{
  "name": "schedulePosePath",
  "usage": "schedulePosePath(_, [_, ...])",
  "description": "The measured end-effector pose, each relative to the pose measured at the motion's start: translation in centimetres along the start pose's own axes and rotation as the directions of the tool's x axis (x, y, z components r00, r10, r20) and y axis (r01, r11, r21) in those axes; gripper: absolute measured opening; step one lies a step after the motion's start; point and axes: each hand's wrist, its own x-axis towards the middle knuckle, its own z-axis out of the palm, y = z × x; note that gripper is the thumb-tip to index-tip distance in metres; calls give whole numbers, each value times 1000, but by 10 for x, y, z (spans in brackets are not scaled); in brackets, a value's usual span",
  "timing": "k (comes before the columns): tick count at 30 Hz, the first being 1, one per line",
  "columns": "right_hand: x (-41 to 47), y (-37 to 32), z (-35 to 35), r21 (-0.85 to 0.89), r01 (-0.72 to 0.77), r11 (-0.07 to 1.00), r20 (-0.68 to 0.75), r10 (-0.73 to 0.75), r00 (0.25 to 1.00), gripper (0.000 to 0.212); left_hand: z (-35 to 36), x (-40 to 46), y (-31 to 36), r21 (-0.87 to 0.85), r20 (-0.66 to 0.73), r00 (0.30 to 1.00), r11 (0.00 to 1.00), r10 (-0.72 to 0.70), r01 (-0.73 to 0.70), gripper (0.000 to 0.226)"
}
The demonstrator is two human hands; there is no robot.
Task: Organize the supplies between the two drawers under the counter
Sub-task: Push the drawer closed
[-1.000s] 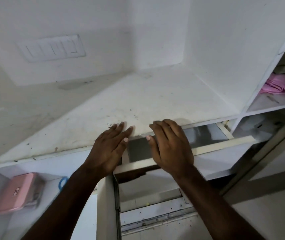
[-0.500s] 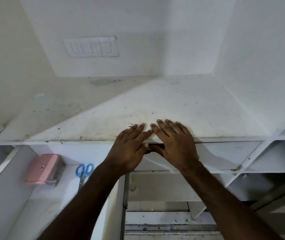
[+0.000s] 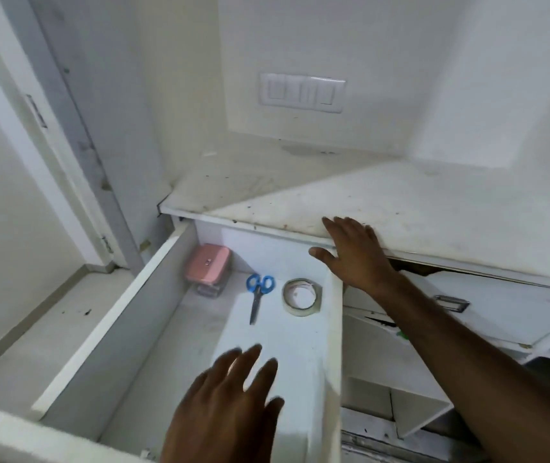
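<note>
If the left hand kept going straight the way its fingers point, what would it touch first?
Probably the blue-handled scissors lying on the open white drawer's floor; the left hand hovers blurred above it, fingers aimed that way. Depth is unclear, so it may meet the bare floor first.

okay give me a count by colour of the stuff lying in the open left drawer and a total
Pink: 1, the pink box at the back
Blue: 1, the blue-handled scissors
Whitish: 1, the tape roll
Total: 3 items in the open drawer; neither hand holds any of them.
</note>
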Motion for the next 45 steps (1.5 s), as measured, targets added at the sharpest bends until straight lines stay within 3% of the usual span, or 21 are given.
schedulePosePath(3, [13,-27,12,-55,-101,993,23,103,994,79,7,-37,-8,-36,-21,999,999,-32,32,43])
schedulePosePath(8, [7,-33,10,-75,-121,990,-9,121,993,73,16,-51,-11,90,-72,993,992,93,-87,61])
schedulePosePath(13, [6,-16,-8,51,-121,991,102,115,988,66,22,-36,-23,222,-222,933,946,285,-236,52])
schedulePosePath(16, [1,-9,-21,114,-137,984,166,117,979,58,26,-21,-27,212,-212,928,942,305,-261,46])
schedulePosePath(17, [-1,-6,-22,133,-146,980,171,123,978,56,27,-14,-28,197,-190,936,945,297,-260,55])
schedulePosePath(20, [-4,0,-23,161,-140,977,182,110,977,53,30,13,-34,128,-72,965,962,250,-240,114])
schedulePosePath(27, [-2,16,-20,154,-108,982,204,75,976,53,40,85,-38,130,-5,975,967,221,-219,131])
schedulePosePath(33, [-1,28,-21,181,-58,982,237,14,971,53,62,160,-41,179,-61,983,970,176,-162,125])
schedulePosePath(38, [-4,34,-15,229,-14,973,180,-28,983,57,73,221,-29,244,-109,990,968,92,-63,123])
schedulePosePath(42, [-6,41,-5,210,35,977,107,-58,993,72,89,249,-33,244,-83,996,970,35,-13,95])
schedulePosePath(45, [-8,44,2,160,85,983,59,-95,994,83,99,253,-32,191,-163,986,980,-17,48,79])
